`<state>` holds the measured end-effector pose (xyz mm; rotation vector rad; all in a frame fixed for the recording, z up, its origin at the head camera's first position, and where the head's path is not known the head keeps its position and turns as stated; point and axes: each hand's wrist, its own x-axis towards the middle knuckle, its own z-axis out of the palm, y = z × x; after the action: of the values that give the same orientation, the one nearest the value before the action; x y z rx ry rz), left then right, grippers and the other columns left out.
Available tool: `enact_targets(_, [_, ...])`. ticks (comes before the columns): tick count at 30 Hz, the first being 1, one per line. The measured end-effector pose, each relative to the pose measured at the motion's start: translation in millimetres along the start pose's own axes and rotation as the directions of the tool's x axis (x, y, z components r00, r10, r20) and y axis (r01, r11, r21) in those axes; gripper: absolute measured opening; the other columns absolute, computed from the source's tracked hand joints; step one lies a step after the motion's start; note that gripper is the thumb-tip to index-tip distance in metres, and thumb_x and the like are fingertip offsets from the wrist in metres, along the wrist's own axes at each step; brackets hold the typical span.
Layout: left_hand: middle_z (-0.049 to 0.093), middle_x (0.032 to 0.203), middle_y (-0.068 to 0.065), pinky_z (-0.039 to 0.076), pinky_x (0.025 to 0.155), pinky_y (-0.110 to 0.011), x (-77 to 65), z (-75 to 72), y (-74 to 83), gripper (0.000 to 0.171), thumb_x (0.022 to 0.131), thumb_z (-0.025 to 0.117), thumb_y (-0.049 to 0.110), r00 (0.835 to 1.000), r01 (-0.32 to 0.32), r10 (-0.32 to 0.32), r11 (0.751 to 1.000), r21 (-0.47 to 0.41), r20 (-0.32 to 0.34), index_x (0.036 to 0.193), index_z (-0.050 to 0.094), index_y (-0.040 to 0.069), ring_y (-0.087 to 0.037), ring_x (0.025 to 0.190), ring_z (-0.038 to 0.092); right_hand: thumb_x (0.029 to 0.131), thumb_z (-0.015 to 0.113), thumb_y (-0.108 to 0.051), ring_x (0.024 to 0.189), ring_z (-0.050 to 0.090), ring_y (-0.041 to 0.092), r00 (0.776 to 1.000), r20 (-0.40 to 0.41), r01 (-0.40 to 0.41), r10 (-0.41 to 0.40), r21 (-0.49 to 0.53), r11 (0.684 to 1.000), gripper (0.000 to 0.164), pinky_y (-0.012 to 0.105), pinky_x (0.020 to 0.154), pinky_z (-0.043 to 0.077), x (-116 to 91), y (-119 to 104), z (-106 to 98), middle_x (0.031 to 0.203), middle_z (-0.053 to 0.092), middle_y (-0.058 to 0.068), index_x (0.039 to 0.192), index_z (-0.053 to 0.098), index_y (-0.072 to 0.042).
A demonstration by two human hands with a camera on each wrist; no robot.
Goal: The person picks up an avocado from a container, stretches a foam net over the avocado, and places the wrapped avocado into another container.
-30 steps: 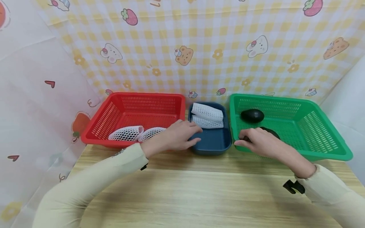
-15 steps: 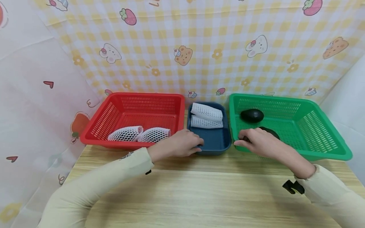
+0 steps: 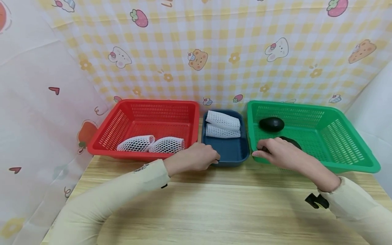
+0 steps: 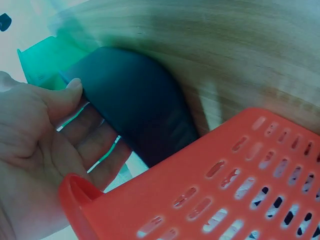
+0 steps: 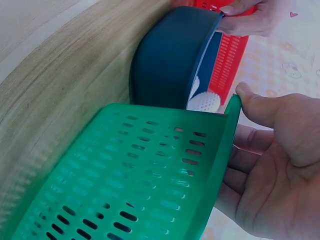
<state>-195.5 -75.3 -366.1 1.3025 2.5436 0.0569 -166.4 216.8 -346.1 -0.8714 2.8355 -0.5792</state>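
My left hand (image 3: pixel 200 156) pinches the near-left rim of a dark blue plastic bin (image 3: pixel 228 149), thumb outside and fingers inside, as the left wrist view shows. Two white foam net sleeves (image 3: pixel 223 125) lie in the back of that bin. My right hand (image 3: pixel 278 151) grips the near rim of a green slotted basket (image 3: pixel 333 136) at its left end, thumb outside, fingers within. Inside the green basket are a glossy black egg-shaped item (image 3: pixel 272 124) and a second dark item (image 3: pixel 292 142), partly covered by the right hand.
Left of the bin stands a red slotted basket (image 3: pixel 159 127) with two items in white foam netting (image 3: pixel 166 145) at its near side. All three containers stand in a row on a wooden table (image 3: pixel 229 211), before a yellow checked cloth (image 3: pixel 214 41).
My left hand has come down and slightly toward me, from above the red basket's corner to the bin's near-left rim, and its fingers have closed there. The right hand has stayed put.
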Motion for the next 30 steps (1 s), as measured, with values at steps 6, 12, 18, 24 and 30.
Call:
enact_targets(6, [0.070, 0.095, 0.000, 0.052, 0.069, -0.023, 0.9, -2.7, 2.0, 0.022, 0.100, 0.066, 0.023, 0.999, 0.018, -0.018, 1.000, -0.007, 0.028, 0.120, 0.074, 0.014, -0.012, 0.078, 0.061, 0.101, 0.067, -0.023, 0.045, 0.025, 0.003, 0.999, 0.027, 0.039, -0.039, 0.017, 0.999, 0.040, 0.024, 0.049, 0.023, 2, 2, -2, 0.059, 0.025, -0.010, 0.069, 0.043, -0.019])
enact_targets(12, [0.070, 0.096, 0.000, 0.052, 0.070, -0.023, 2.2, -6.5, 3.3, 0.022, 0.101, 0.066, 0.021, 0.999, 0.018, -0.017, 1.000, -0.011, 0.047, 0.119, 0.074, 0.013, -0.013, 0.080, 0.061, 0.102, 0.066, -0.026, 0.048, 0.027, 0.002, 0.994, 0.100, 0.049, -0.054, 0.050, 0.998, 0.037, 0.024, 0.050, 0.025, 5, 7, -9, 0.060, 0.028, -0.012, 0.071, 0.047, -0.020])
enact_targets(18, [0.071, 0.099, -0.001, 0.051, 0.070, -0.022, 2.7, -7.9, 4.0, 0.023, 0.101, 0.065, 0.021, 0.998, 0.015, -0.014, 1.000, -0.014, 0.055, 0.121, 0.074, 0.013, -0.012, 0.081, 0.061, 0.104, 0.062, -0.030, 0.051, 0.046, 0.004, 0.980, 0.195, 0.029, -0.045, 0.085, 0.996, 0.023, 0.028, 0.058, 0.045, 9, 14, -28, 0.069, 0.054, -0.012, 0.101, 0.069, -0.009])
enact_targets(24, [0.070, 0.098, 0.000, 0.051, 0.071, -0.022, 2.8, -7.1, 3.4, 0.023, 0.102, 0.064, 0.022, 0.998, 0.022, -0.021, 1.000, -0.020, 0.052, 0.121, 0.074, 0.013, -0.013, 0.081, 0.061, 0.101, 0.065, -0.029, 0.067, 0.062, 0.011, 0.974, 0.226, -0.014, 0.005, 0.035, 0.999, 0.038, 0.035, 0.071, 0.053, 12, 28, -51, 0.086, 0.066, -0.005, 0.125, 0.063, 0.001])
enact_targets(30, [0.070, 0.097, 0.000, 0.051, 0.070, -0.023, 2.4, -6.7, 3.6, 0.022, 0.102, 0.064, 0.022, 0.998, 0.028, -0.027, 0.999, -0.021, 0.054, 0.120, 0.074, 0.014, -0.013, 0.080, 0.061, 0.098, 0.070, -0.031, 0.098, 0.067, 0.030, 0.950, 0.297, -0.091, 0.100, -0.045, 0.995, 0.051, 0.044, 0.078, 0.055, 12, 47, -64, 0.119, 0.065, 0.016, 0.131, 0.057, 0.006])
